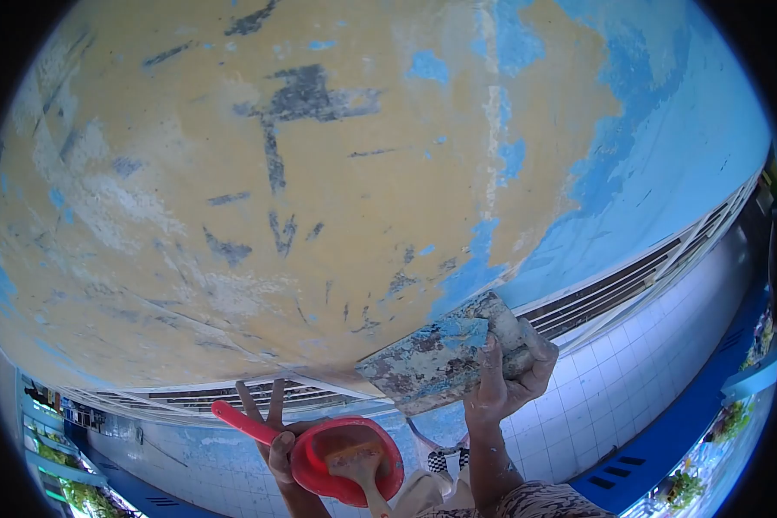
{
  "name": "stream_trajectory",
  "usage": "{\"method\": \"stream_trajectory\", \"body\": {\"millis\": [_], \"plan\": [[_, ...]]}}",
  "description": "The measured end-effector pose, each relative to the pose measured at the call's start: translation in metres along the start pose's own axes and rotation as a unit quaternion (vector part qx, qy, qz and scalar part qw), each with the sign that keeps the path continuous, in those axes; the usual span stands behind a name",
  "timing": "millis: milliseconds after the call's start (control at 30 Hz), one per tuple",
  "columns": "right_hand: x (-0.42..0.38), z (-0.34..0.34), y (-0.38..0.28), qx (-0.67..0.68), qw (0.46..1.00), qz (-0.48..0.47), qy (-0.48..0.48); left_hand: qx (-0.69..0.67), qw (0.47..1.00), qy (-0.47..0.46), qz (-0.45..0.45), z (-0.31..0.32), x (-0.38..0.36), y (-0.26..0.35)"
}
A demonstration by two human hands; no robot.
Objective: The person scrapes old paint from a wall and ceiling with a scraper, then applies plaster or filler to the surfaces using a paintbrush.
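Observation:
My right hand (514, 371) grips a wide, paint-crusted flat trowel (432, 363), its thumb pressed on the blade's face. The blade's upper left edge lies at or close to the lower part of a patchy tan and blue painted surface (354, 198); whether they touch I cannot tell. To the left, my left hand (278, 432) holds a red plastic scoop (391, 436), two fingers stretched upward and the thumb by its handle. Inside the scoop rests a brush or scraper (359, 469) with a pale handle.
Slatted white-framed openings (613, 289) run along the painted surface's lower edge. Below are white tiles (613, 380) and a blue strip (665, 432) with dark slots. Checkered shoes or cloth (438, 462) show between my hands. Plants (685, 489) stand at the lower right.

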State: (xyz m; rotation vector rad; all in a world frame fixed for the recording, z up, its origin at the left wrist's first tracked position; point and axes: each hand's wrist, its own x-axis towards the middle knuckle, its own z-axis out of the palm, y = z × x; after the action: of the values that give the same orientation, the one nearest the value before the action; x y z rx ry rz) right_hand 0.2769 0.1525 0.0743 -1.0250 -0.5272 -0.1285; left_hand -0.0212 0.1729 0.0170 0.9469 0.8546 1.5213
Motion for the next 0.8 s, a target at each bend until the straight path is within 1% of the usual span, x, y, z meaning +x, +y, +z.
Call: {"method": "stream_trajectory", "body": {"millis": [67,133,167,267,333,433,567,633,700,767,800], "plan": [[0.001,0.003,-0.002,0.011,1.0,-0.008,-0.005,0.0,1.0,-0.002,0.004,-0.002,0.003,0.003],[0.005,0.008,-0.008,0.036,0.999,0.028,-0.006,-0.001,1.0,0.0,0.01,-0.004,0.004,0.0],[0.003,0.008,-0.006,0.036,0.999,0.031,-0.005,0.003,1.0,0.001,0.009,-0.007,0.002,0.0],[0.002,0.005,0.001,0.057,0.998,0.018,0.007,0.013,1.0,0.004,0.011,-0.011,-0.003,-0.001],[0.0,0.004,0.0,0.023,1.0,0.0,0.002,0.018,1.0,0.001,0.01,-0.014,-0.003,0.005],[0.01,0.008,-0.01,0.022,1.0,0.003,-0.015,0.012,1.0,0.0,0.018,-0.013,-0.001,0.003],[0.012,0.014,-0.007,0.048,0.999,0.001,0.009,0.028,0.999,0.004,0.022,-0.022,-0.005,0.013],[0.003,0.004,-0.004,0.021,0.999,0.026,0.0,0.026,0.999,0.003,0.021,-0.022,-0.006,0.017],[0.019,0.019,-0.02,0.023,1.0,0.009,0.011,0.016,1.0,0.003,0.025,-0.019,-0.006,0.012],[0.024,0.025,-0.028,0.02,0.999,0.014,0.03,0.029,0.999,0.003,0.02,-0.025,-0.01,0.017],[0.029,0.027,-0.029,-0.011,1.0,-0.018,0.01,0.03,0.999,0.004,0.021,-0.025,-0.011,0.018]]}}
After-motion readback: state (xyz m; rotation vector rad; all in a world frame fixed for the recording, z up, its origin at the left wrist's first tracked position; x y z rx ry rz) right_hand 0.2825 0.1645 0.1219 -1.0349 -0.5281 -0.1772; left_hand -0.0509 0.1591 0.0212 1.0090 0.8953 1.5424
